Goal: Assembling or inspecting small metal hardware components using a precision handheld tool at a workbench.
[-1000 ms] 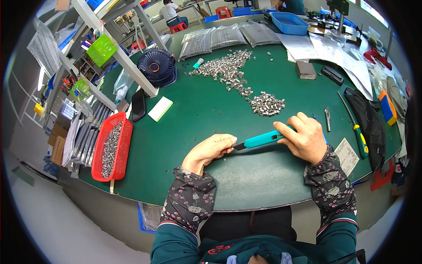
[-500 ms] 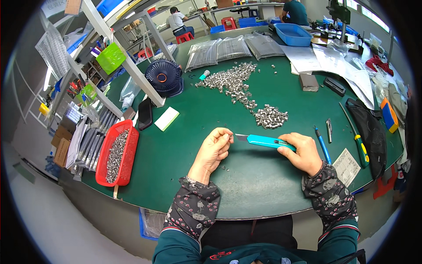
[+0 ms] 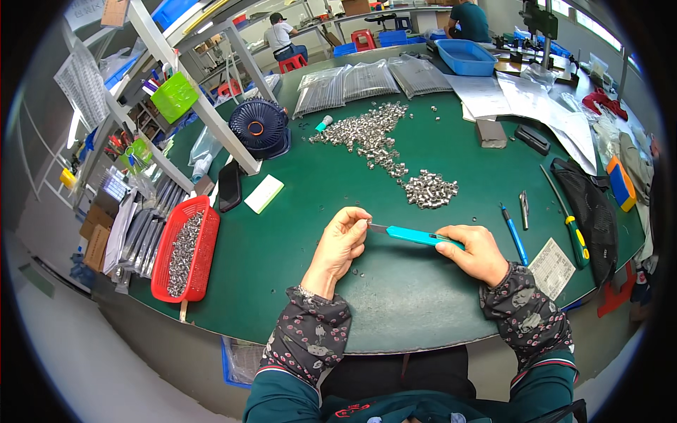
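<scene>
Between the thumb and fingertips of my left hand (image 3: 337, 247) is a small silvery metal piece (image 3: 369, 222), mostly covered by the fingers. My right hand (image 3: 478, 252) is wrapped round a turquoise utility knife (image 3: 415, 235), its blade out and pointing left. The blade tip meets the metal piece at my left fingertips. Just beyond my hands lies a small pile of short metal sleeves (image 3: 431, 190). A larger heap of sleeves (image 3: 363, 134) spreads farther back on the green table (image 3: 416, 310).
A red plastic basket (image 3: 209, 247) of metal parts stands at the left. Near it are a phone (image 3: 229, 186), a sticky-note pad (image 3: 264, 194) and a dark blue fan (image 3: 259, 127). A blue pen (image 3: 513, 234) and a screwdriver (image 3: 576, 240) lie to the right. Two people sit far back.
The knife has moved left and slightly down, so its blade now reaches the metal piece. My left hand stays almost in place. The whole view has shifted slightly.
</scene>
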`<state>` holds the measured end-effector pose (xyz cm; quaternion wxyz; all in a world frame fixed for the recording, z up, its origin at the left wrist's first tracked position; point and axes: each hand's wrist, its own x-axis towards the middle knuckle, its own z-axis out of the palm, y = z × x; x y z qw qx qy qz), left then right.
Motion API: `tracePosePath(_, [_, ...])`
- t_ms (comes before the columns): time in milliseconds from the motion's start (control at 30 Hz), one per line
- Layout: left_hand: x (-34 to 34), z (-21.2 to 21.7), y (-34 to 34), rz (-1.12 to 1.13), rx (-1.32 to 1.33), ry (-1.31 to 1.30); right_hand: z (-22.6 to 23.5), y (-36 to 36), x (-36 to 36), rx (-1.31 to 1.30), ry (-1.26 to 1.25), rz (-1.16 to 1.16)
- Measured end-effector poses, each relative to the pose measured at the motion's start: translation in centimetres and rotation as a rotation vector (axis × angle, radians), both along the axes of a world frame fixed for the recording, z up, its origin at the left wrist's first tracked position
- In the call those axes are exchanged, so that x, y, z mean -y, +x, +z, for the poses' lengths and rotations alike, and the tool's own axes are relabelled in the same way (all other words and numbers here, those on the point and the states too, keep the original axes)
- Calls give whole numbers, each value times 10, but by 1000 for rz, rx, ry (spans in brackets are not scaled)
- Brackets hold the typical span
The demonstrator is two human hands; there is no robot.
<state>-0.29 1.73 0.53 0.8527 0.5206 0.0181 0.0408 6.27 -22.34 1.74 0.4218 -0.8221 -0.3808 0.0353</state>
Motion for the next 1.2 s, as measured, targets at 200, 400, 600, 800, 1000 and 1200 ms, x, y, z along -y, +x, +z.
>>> tracePosePath(200, [1,1,-1,7,-42,37,-1,-1,0,65,-7,-26])
tracePosePath(400, [1,-1,-1,-6,-63,25,-1,-5,0,208,-36,-87])
tracePosePath(600, [2,-2,-1,8,-87,26,-1,-6,-1,290,-38,-121])
tracePosePath(800, [1,-3,0,17,-72,21,-1,-6,-2,360,-22,-130])
tracePosePath(1000, [1,-6,0,33,-56,59,-2,-6,-1,382,-32,-135])
tracePosePath(1200, [3,-3,-1,42,-80,81,-3,-6,-1,405,-32,-139])
